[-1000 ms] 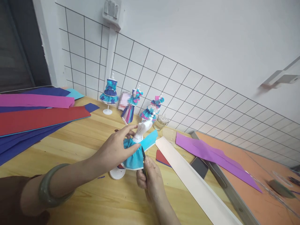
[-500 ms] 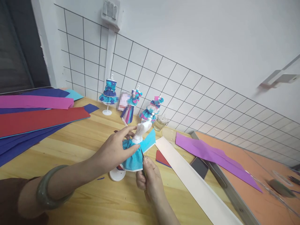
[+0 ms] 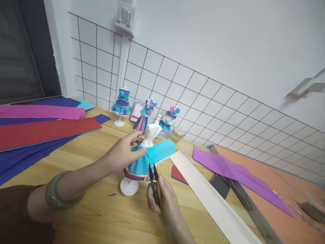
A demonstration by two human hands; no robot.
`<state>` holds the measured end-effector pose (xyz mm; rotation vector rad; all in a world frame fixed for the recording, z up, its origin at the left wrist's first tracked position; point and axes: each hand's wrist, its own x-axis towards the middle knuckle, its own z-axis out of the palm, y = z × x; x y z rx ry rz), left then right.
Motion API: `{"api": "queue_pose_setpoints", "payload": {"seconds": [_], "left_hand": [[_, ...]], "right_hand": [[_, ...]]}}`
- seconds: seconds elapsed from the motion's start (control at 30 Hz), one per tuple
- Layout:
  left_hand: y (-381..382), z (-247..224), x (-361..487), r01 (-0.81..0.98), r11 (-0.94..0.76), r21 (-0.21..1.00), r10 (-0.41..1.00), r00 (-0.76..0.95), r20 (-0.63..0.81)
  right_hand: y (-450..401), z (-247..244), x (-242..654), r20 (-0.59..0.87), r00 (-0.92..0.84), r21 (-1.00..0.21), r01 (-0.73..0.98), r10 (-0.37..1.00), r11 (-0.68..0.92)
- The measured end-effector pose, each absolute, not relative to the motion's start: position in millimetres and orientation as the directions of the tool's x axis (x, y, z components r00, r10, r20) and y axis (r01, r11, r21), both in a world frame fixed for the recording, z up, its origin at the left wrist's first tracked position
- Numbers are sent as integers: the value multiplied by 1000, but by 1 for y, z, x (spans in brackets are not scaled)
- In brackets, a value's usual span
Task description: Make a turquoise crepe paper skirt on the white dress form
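A small white dress form [image 3: 151,133] on a round white base wears a turquoise skirt [image 3: 137,165] with a red layer beneath its hem. A turquoise strip [image 3: 162,150] sticks out from the skirt to the right. My left hand [image 3: 124,150] is closed around the form's waist, thumb across the top of the skirt and fingers behind. In my right hand [image 3: 161,196] are small thread snips [image 3: 153,179], blades apart and pointing up at the skirt's right edge, just below the strip.
Three dressed forms, one of them in blue [image 3: 121,101], stand by the wire grid with a glass jar [image 3: 178,133]. Coloured sheets [image 3: 45,130] lie left. A long white strip [image 3: 205,193], a phone [image 3: 220,185] and purple material [image 3: 228,169] lie right.
The dress form has tilted left and the turquoise strip now stretches out more fully to the right. The snips have drawn back from the skirt, and their blades have come apart.
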<state>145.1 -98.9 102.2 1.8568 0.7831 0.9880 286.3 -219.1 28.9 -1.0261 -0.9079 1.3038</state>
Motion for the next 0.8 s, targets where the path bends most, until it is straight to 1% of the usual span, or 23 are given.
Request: {"api": "queue_pose_setpoints", "payload": {"seconds": [0.07, 0.1, 0.17, 0.23, 0.3, 0.4, 0.5, 0.57, 0.7, 0.8], "left_hand": [[-93, 104, 143, 91, -359, 929, 822, 503, 269], [-90, 106, 142, 62, -312, 948, 821, 519, 237], [-86, 107, 140, 0, -220, 975, 804, 566, 181], [-84, 108, 138, -36, -162, 986, 773, 617, 149], [-83, 107, 136, -34, -135, 990, 741, 660, 124], [-83, 107, 134, -40, -106, 994, 648, 755, 99], [-82, 107, 132, -66, -102, 993, 504, 857, 109], [-81, 108, 130, -65, -141, 988, 440, 890, 121], [-75, 107, 126, -41, -255, 966, 382, 914, 139], [-69, 107, 122, 51, -353, 934, 362, 928, 86]], "right_hand": [[-220, 28, 290, 11, 89, -960, -277, 996, 35], [-220, 28, 292, 42, 128, -963, -258, 991, 75], [-219, 28, 299, 104, 261, -961, -223, 960, 165], [-217, 30, 309, 141, 415, -952, -194, 899, 238], [-214, 33, 319, 150, 527, -944, -175, 836, 279], [-210, 39, 331, 107, 617, -952, -162, 779, 259], [-210, 42, 334, 15, 594, -971, -183, 804, 153], [-212, 42, 332, -35, 520, -975, -205, 853, 85], [-218, 40, 330, -37, 283, -984, -175, 959, 14], [-221, 39, 331, -21, 192, -994, -107, 981, 0]]}}
